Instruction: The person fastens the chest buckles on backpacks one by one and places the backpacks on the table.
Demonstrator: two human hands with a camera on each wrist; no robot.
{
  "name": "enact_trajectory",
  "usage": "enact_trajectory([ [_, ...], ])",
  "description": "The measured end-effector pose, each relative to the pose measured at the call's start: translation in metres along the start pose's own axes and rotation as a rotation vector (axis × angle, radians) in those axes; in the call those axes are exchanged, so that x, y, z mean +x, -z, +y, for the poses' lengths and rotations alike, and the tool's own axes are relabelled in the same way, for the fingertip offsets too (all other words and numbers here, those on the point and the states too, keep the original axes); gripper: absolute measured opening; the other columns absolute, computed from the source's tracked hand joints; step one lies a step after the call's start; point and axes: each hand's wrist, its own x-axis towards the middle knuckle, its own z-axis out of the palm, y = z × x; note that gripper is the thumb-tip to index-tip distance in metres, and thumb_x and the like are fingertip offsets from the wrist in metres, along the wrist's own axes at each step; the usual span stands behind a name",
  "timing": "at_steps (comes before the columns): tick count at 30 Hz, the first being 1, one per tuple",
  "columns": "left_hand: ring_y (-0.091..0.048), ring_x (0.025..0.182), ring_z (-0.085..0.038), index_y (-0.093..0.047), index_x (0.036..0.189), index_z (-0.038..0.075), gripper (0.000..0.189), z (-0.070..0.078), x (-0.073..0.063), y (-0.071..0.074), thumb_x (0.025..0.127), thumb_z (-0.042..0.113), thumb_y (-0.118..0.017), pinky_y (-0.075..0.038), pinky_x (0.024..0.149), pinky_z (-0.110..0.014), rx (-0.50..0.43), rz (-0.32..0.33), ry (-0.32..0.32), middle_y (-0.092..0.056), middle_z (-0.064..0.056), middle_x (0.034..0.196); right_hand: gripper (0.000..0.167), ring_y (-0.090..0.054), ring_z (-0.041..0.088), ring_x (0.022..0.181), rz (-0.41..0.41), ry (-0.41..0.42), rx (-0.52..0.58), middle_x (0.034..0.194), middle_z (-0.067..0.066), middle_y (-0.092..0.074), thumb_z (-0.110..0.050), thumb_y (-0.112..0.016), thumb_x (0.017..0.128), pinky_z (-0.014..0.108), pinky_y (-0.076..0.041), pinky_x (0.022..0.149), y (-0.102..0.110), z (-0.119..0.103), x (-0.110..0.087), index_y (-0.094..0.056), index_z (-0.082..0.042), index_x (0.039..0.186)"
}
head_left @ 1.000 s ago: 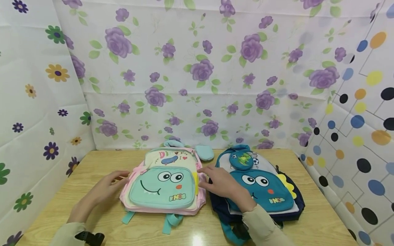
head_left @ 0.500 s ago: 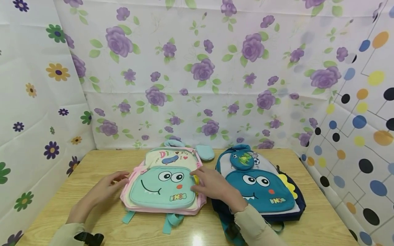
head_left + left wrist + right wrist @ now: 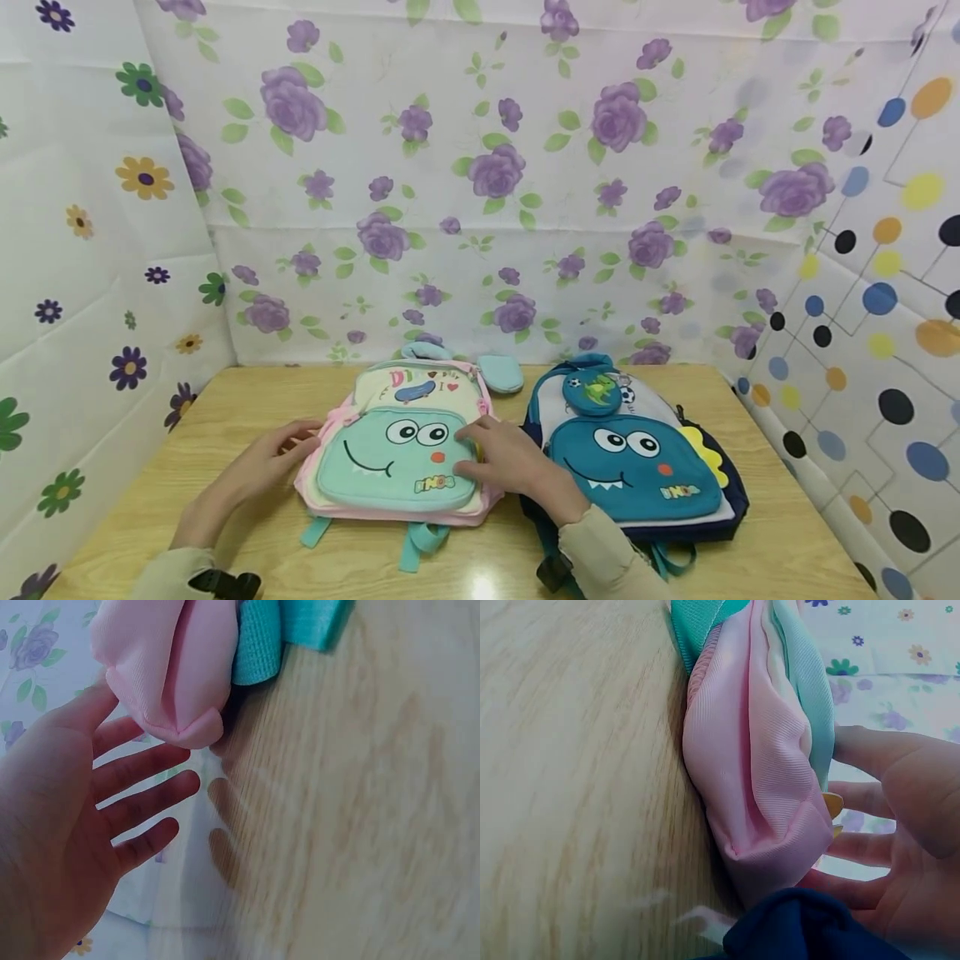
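Observation:
A pink and mint child's backpack (image 3: 397,458) with a cartoon dinosaur face lies front up on the table. My left hand (image 3: 272,465) is at its left side, fingers spread and relaxed. In the left wrist view, that hand (image 3: 82,795) has its thumb and forefinger against the pink side (image 3: 161,667). My right hand (image 3: 513,462) rests at the right edge of the mint front pocket. In the right wrist view, the right hand (image 3: 911,810) extends its fingers along the front, with the thumb on the pocket; its palm hides part of the yellow trim (image 3: 832,804).
A blue and navy dinosaur backpack (image 3: 637,467) lies close on the right, with a round pouch (image 3: 592,392) on it and straps toward the front. A small mint pouch (image 3: 500,373) is behind the pink bag. Patterned cloths surround the wooden table (image 3: 780,517).
My right hand has moved left, from the pink bag's right side onto the edge of its front pocket. The left hand and both backpacks stay nearly in place.

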Motion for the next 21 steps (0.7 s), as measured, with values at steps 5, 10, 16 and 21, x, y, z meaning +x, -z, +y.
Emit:
enact_trajectory([
  [5,-0.060,0.096,-0.016,-0.050,0.144,0.014,0.053,0.006,-0.001,-0.001,0.102,0.046,-0.050,-0.049,0.077,-0.030,-0.013,-0.008,0.028,-0.065,-0.012,0.120,0.051,-0.055,0.010,0.091,0.013,-0.016,0.047,0.132,0.001,-0.059,-0.053,-0.066,0.091,0.030,-0.049,0.083,-0.004,-0.003,0.000,-0.063,-0.024,0.132],
  [10,-0.059,0.095,-0.017,-0.049,0.145,0.016,0.059,0.017,0.001,-0.001,0.099,0.053,-0.053,-0.047,0.074,-0.031,-0.001,-0.014,0.058,-0.064,-0.011,0.119,0.050,-0.054,0.010,0.086,0.032,-0.030,0.075,0.130,0.001,-0.060,-0.051,-0.068,0.090,0.028,-0.048,0.079,-0.006,-0.006,-0.001,-0.064,-0.024,0.131],
  [16,-0.058,0.093,-0.017,-0.051,0.144,0.016,0.060,0.025,0.003,-0.006,0.098,0.055,-0.053,-0.046,0.074,-0.031,0.002,0.026,0.081,-0.065,-0.011,0.117,0.050,-0.053,0.009,0.084,0.035,-0.060,0.095,0.126,0.001,-0.061,-0.052,-0.068,0.089,0.028,-0.047,0.077,-0.008,-0.006,0.000,-0.065,-0.024,0.130],
  [21,-0.058,0.095,-0.019,-0.050,0.144,0.015,0.063,0.031,0.004,-0.009,0.097,0.057,-0.053,-0.046,0.074,-0.031,-0.001,0.038,0.102,-0.064,-0.013,0.119,0.050,-0.053,0.007,0.080,0.048,-0.061,0.113,0.122,0.000,-0.062,-0.051,-0.069,0.089,0.026,-0.045,0.073,-0.010,-0.003,-0.001,-0.064,-0.024,0.130],
])
